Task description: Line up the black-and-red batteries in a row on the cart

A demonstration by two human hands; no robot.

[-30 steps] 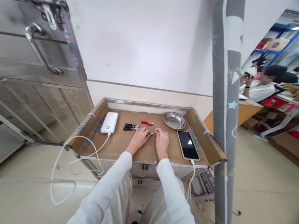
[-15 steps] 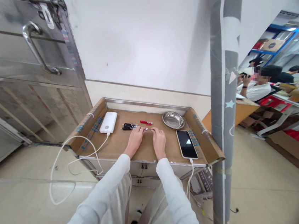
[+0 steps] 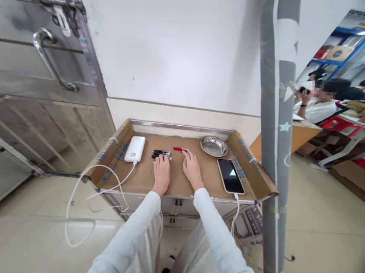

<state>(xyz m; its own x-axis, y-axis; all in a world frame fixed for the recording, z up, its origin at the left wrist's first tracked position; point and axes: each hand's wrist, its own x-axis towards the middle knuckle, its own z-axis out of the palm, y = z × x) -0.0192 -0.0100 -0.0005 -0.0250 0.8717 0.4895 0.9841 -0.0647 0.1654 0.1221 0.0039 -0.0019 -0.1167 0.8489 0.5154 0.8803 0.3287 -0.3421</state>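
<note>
Several black pens (image 3: 160,152) lie side by side on the cardboard-covered top (image 3: 145,180). My left hand (image 3: 162,171) is over the nearest of them, fingers bent down and closed on a black pen whose pale tip sticks out to the right. Red pens (image 3: 178,148) rest just behind and to the right; how many there are is hard to make out. My right hand (image 3: 192,169) reaches forward with fingers extended, the tips at the right end of the red pens. Whether those fingers grip anything is not visible; they look spread apart.
A white power bank (image 3: 134,149) with a cable stands left, a phone (image 3: 230,176) with a cable right. A round metal dish (image 3: 214,146) sits at the back right. A wrapped grey pole (image 3: 274,163) rises beside the right edge. People sit at far tables.
My hands, earlier close together around a small thin thing, have parted. The left has moved back to the black pens; the right has gone forward to the red pens. The view has shifted slightly.
</note>
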